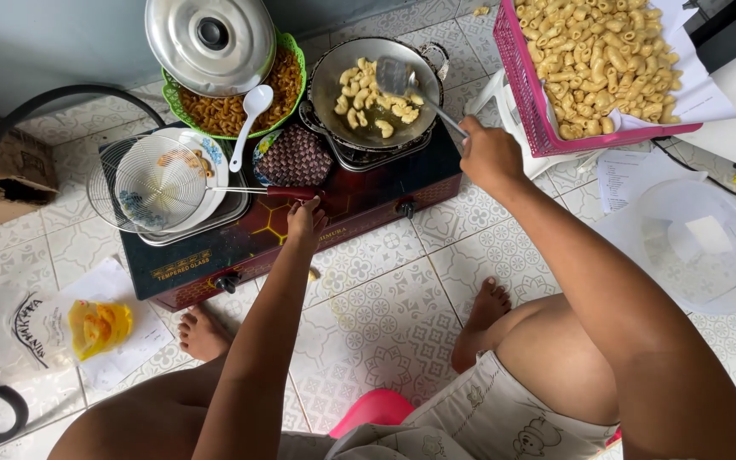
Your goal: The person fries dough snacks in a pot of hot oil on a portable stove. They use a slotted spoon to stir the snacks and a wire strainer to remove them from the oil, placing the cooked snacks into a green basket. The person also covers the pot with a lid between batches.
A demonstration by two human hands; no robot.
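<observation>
Right hand: my right hand [489, 153] grips the spatula [395, 77] handle, blade in the wok [375, 81] at 12 o'clock.
Left hand: my left hand [304, 223] pinches the red handle of the wire skimmer [159, 181] at 10 o'clock.
Progress: pale macaroni [372, 102] frying; browned batch in green basket [293, 51]; pink crate [538, 119] of raw pasta at 1 o'clock remains.
Packages: clear bag with yellow contents [95, 328] at 8 o'clock, on printed paper.

- Two hands are seen: left hand [304, 223], right hand [489, 155].
- One wok [334, 81] is counted.
- One lid [210, 41].
- Two baskets: green basket [293, 51], pink basket [517, 77].
- One white spoon [251, 115].
- One wire strainer [159, 181].
</observation>
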